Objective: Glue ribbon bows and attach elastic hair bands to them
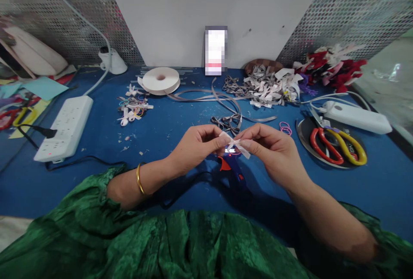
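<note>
Between my two hands is a small pale ribbon bow [235, 143], its tails sticking out. My left hand [203, 143] pinches the bow's left side with thumb and forefinger. The right side is pinched by my right hand [269, 150]. Directly beneath lies a blue glue gun [238, 169] with an orange trigger, its front part hidden by the bow and fingers. Just behind the hands sits a little group of dark grey bows [227, 122]. Pink hair ties [285, 128] lie to the right of my right hand.
A ribbon spool [160, 81], loose grey ribbon [196, 96] and a heap of bows [269, 85] lie at the back. Finished-looking hair ties with bows [132, 109] are at left. Scissors [338, 145] rest on a black disc; power strips [66, 126] flank both sides. A phone [215, 51] leans upright.
</note>
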The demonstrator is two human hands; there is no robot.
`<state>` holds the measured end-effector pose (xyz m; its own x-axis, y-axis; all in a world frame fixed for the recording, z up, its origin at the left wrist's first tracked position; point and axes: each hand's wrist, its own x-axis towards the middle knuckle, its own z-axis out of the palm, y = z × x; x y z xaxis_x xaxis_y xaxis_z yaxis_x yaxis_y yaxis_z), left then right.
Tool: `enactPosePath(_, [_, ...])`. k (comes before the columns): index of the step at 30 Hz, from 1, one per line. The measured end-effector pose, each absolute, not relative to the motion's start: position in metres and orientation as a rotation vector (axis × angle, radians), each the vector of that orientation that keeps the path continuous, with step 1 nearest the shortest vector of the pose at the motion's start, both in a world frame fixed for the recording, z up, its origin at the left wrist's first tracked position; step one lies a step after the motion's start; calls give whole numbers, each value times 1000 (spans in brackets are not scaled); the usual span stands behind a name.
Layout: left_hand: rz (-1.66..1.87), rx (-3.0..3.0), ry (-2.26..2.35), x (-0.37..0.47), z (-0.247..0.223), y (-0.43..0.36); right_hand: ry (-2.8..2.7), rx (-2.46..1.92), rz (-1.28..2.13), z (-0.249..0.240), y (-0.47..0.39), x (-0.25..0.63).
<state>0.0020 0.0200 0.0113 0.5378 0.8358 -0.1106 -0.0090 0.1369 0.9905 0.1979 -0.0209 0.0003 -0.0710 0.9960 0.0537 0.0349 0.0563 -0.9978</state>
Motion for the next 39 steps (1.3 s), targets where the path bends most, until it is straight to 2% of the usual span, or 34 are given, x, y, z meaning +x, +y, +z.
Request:
enactPosePath(11, [763,1132,826,1,5,22,-1505,-1212,1039,8,-21,200])
enactPosePath(23, [720,1069,837,3,5,17,-1445,-1259,962,6,-24,200])
enactPosePath(39, [712,1193,850,2,4,18,-1506,-1363,1024,5,-22,198])
